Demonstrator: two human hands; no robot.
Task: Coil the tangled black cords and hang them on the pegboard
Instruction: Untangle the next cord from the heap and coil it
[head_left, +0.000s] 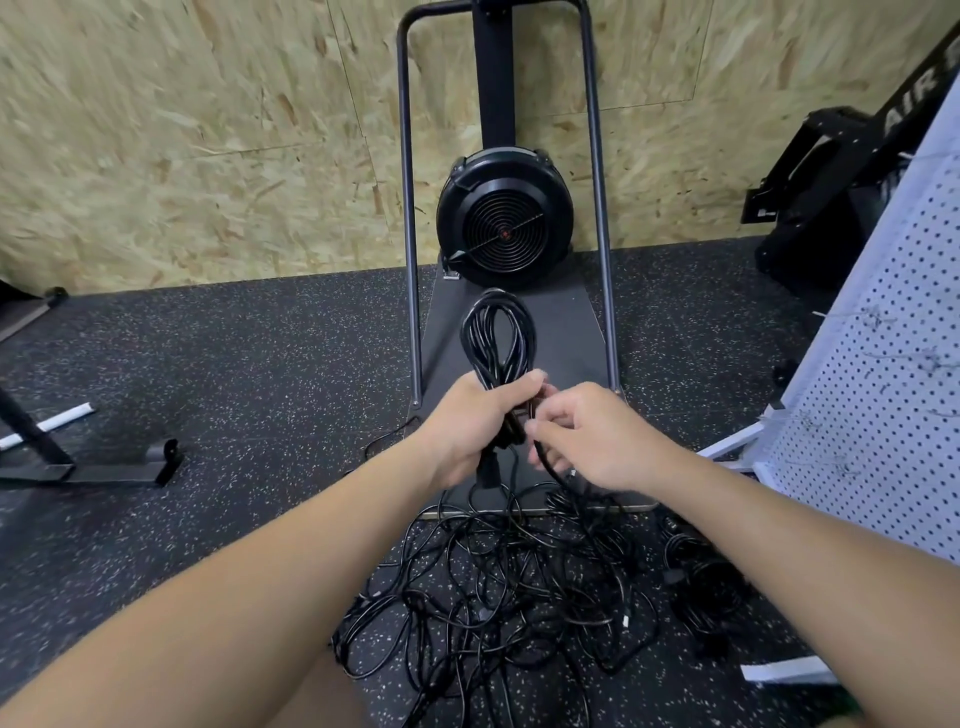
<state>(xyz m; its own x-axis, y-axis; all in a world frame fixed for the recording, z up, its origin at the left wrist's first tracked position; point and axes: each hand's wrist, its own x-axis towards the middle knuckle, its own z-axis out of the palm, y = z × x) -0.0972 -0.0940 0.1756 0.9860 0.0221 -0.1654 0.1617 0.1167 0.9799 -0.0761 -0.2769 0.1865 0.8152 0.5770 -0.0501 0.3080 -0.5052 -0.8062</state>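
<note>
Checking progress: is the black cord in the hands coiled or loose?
Coiled: the black cord bundle forms neat loops above the left hand; the right hand pinches its trailing end.

chipboard wall (182, 130), speckled black rubber floor (234, 364).

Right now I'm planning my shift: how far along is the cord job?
Early. The pegboard shows no hung cords. In hand: the left hand grips one coiled cord while the right hand pinches its loose end. Left: the tangled pile on the floor.
</note>
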